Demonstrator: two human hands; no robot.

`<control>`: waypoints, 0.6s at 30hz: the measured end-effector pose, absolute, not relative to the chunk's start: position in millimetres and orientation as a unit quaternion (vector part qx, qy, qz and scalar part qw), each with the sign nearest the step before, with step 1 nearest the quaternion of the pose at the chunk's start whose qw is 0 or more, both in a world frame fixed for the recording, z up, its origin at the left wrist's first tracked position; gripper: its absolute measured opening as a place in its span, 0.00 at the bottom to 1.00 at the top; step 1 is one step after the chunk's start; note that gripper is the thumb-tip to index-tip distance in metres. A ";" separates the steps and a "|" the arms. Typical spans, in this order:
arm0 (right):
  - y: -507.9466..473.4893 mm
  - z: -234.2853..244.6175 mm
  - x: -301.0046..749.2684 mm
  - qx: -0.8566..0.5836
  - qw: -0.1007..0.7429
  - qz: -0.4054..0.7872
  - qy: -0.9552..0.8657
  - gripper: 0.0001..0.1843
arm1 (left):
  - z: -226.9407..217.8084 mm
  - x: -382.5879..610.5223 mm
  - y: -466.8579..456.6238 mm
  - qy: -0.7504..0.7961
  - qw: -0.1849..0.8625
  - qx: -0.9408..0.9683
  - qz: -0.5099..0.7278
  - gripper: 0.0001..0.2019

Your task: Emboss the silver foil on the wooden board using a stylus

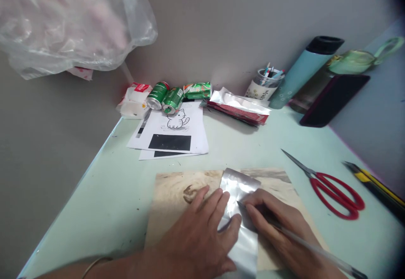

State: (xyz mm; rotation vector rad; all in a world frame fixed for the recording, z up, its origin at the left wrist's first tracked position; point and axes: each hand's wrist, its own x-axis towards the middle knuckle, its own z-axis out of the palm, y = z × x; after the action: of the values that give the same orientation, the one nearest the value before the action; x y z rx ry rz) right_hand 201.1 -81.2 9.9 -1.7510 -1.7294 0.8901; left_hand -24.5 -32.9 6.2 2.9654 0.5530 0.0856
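A shiny metal sheet point(241, 211) lies on a wooden board point(177, 190) near the front edge of the pale green table point(114, 194). My left hand point(202, 232) rests flat on the sheet's left part, fingers spread, pinning it down. My right hand point(278, 232) grips a clear-barrelled pen point(303, 245), and the pen's tip touches the sheet near its middle. The lower end of the sheet runs out of view between my hands.
Red-handled scissors point(329, 188) and a yellow utility knife point(376, 184) lie to the right. Printed papers with a cat drawing point(174, 129), green cans point(164, 95), foil packets point(240, 106), a pen cup point(264, 83), bottles point(300, 68) and a dark phone point(333, 100) stand along the wall. A plastic bag point(69, 22) hangs upper left.
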 end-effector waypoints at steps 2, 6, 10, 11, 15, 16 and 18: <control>-79.6 12.2 201.1 -0.642 0.251 0.319 -0.651 0.14 | 5.2 -24.9 -33.1 0.184 0.065 0.980 0.026 0.37; -78.3 16.9 201.4 -0.636 0.234 0.331 -0.657 0.13 | 5.4 -24.7 -33.6 0.184 0.077 0.980 0.016 0.36; -80.3 16.9 201.9 -0.642 0.261 0.331 -0.641 0.14 | 8.7 -23.6 -34.2 0.183 0.083 0.980 0.004 0.37; -80.6 16.7 201.9 -0.645 0.267 0.329 -0.635 0.15 | 9.4 -23.4 -34.3 0.183 0.084 0.979 0.003 0.37; -79.4 17.1 200.4 -0.655 0.269 0.328 -0.625 0.15 | 9.3 -23.7 -34.4 0.184 0.082 0.979 0.006 0.38; -78.7 17.4 199.8 -0.657 0.269 0.327 -0.624 0.15 | 8.7 -24.0 -34.3 0.185 0.080 0.980 0.009 0.38; -77.8 17.5 198.7 -0.659 0.270 0.325 -0.622 0.15 | 7.4 -24.7 -34.2 0.187 0.074 0.980 0.013 0.38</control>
State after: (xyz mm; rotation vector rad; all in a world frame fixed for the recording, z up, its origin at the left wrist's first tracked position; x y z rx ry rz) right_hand 198.7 -77.8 17.5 -1.7750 -1.6767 0.8757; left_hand -24.7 -34.2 7.4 2.9394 0.5598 0.0404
